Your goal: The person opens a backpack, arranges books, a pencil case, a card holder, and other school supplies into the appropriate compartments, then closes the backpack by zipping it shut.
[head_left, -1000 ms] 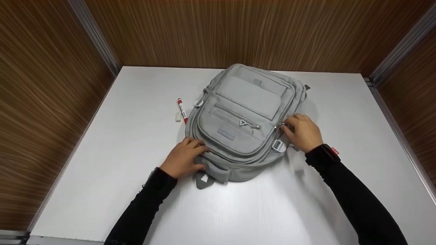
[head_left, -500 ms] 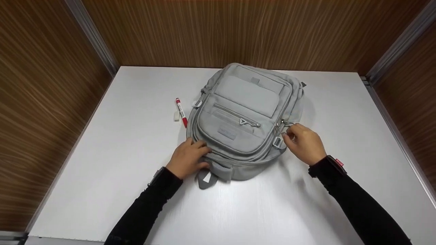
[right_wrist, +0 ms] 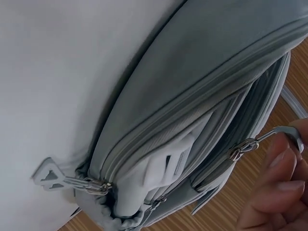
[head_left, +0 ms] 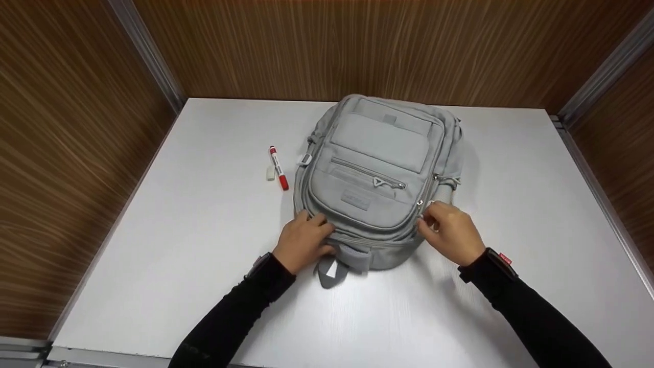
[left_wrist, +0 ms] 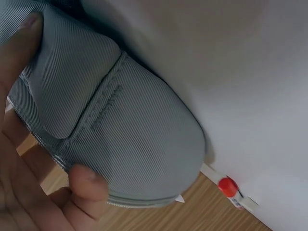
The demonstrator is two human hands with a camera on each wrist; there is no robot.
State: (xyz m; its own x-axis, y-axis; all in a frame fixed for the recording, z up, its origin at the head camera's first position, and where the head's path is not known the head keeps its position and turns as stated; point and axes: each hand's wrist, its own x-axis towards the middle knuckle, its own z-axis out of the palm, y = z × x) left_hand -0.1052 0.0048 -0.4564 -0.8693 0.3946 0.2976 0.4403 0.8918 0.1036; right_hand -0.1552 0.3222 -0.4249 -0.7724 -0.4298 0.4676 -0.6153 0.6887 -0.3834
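A grey backpack (head_left: 378,140) lies on its back on the white table, front pockets facing up. My left hand (head_left: 305,243) grips its near left edge beside the carry handle; in the left wrist view the thumb presses the fabric and the other fingers curl at the edge. Beside the near right side, my right hand (head_left: 452,232) pinches a metal zipper pull (right_wrist: 288,132) between thumb and forefinger. Its slider (right_wrist: 237,153) sits on the front compartment's zip, where a dark gap shows. Another zipper pull (right_wrist: 50,174) dangles free over the bag's right side.
Left of the bag lie a red-and-white marker (head_left: 279,168) and a small whitish block (head_left: 270,174). A dark grey tab (head_left: 332,273) sticks out at the bag's near end. Wood-grain panels (head_left: 327,48) wall the table's back and sides.
My right hand has drawn the pinched zipper pull nearer along the bag's right side, leaving the other pull hanging behind. The backpack and my left hand have shifted slightly right.
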